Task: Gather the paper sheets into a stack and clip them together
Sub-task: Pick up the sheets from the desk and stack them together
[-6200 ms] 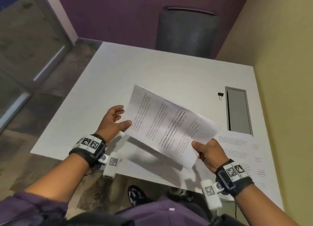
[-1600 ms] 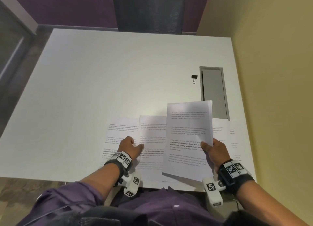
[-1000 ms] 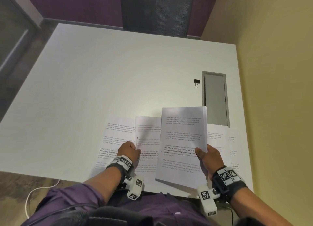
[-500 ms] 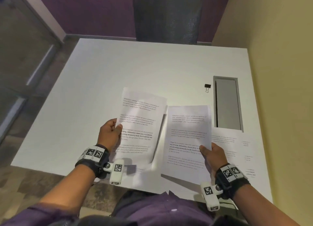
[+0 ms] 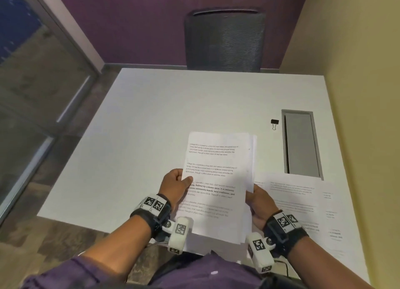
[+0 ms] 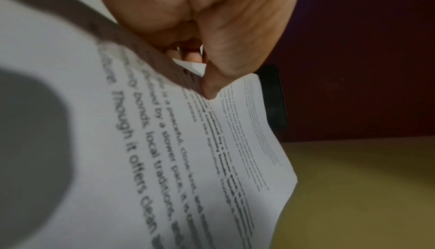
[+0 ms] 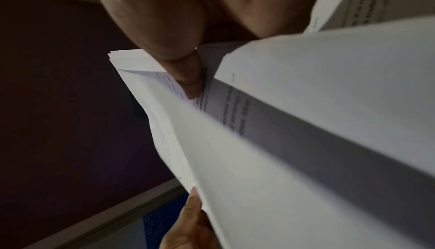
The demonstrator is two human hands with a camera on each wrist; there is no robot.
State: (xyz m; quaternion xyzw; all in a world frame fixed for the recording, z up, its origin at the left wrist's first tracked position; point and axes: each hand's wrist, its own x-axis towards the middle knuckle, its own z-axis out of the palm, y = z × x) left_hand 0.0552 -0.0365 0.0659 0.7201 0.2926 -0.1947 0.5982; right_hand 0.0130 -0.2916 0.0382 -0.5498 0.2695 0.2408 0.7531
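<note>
Both hands hold a stack of printed paper sheets (image 5: pixel 218 180) above the near edge of the white table (image 5: pixel 173 115). My left hand (image 5: pixel 176 183) pinches the top sheet (image 6: pixel 212 160) at its left edge, thumb on top. The stack's right edge (image 7: pixel 164 123) is gripped by my right hand (image 5: pixel 258 202). The sheets are slightly offset along their right side. More printed sheets (image 5: pixel 298 204) lie flat on the table at the near right. A small black binder clip (image 5: pixel 274 123) sits on the table beyond the stack, untouched.
A grey recessed panel (image 5: pixel 300 143) is set into the table right of the clip. A dark chair (image 5: pixel 225 40) stands behind the far edge. A yellow wall (image 5: pixel 357 94) bounds the right side, and a glass partition (image 5: pixel 32 72) is at the left.
The left hand lifted a sheet from the table and brought it rightward onto the stack in the right hand. Both hands now hold one stack.
</note>
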